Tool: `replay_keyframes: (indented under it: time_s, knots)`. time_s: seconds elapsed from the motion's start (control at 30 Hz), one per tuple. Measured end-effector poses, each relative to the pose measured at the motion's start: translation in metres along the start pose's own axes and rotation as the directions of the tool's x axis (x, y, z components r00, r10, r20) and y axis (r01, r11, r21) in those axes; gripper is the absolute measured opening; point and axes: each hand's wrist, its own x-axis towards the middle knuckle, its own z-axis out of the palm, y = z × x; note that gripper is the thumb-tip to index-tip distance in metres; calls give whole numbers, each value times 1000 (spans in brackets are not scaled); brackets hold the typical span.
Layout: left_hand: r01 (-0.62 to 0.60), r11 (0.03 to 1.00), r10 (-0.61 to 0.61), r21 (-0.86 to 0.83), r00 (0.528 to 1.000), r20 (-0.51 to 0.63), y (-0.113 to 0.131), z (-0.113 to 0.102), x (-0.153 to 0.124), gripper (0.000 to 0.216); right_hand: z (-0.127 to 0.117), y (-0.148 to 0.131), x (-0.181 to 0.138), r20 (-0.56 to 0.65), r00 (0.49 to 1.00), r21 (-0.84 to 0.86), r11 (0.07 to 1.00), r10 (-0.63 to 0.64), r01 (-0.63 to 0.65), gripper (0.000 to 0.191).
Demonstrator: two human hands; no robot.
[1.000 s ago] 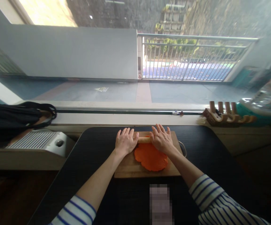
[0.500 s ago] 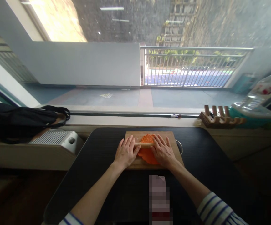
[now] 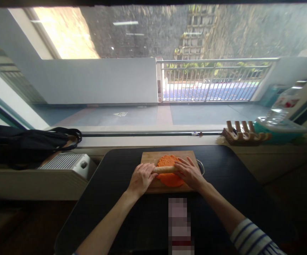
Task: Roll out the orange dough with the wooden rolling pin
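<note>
A light wooden rolling pin (image 3: 165, 170) lies crosswise over a flattened sheet of orange dough (image 3: 171, 181). The dough rests on a wooden cutting board (image 3: 148, 156), rough along its far part and smoother towards me. My left hand (image 3: 142, 179) is closed over the pin's left end, its fingers bent around the wood. At the other end, my right hand (image 3: 189, 173) grips the pin, thumb on the near side and fingers on top. Both hands hide the pin's ends.
The board sits on a black table (image 3: 111, 177), with a metal ring handle (image 3: 201, 167) at its right. Beyond are a window sill, a black bag (image 3: 23, 143) and a radiator (image 3: 71, 161) on the left. A wooden rack (image 3: 245, 134), teal container (image 3: 283, 131) and plastic bottle (image 3: 281, 104) stand right.
The rolling pin has come slightly towards me over the dough. The fingers of both hands have curled more around it. My view has tilted up a little.
</note>
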Motion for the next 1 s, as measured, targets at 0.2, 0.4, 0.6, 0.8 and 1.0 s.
replay_keyframes:
  time_s: [0.2, 0.4, 0.6, 0.8, 1.0]
  knots:
    - [-38, 998, 38, -52, 999, -5, 31, 5, 11, 23, -12, 30, -21, -10, 1000, -31, 999, 9, -10, 31]
    - [-27, 999, 27, -38, 1000, 6, 40, 16, 19, 21, -18, 42, -23, 39, 998, -39, 998, 50, -49, 32]
    - [6, 1000, -6, 12, 1000, 17, 34, 28, 15, 30, -12, 41, -18, 95, 993, -4, 997, 75, -75, 35]
    - [16, 996, -19, 87, 999, 32, 34, 37, 14, 51, -6, 38, -8, 116, 973, -32, 980, 199, -196, 45]
    - [45, 992, -50, 121, 998, 42, 32, 36, 27, 57, 2, 37, 7, 43, 965, -127, 959, 260, -253, 42]
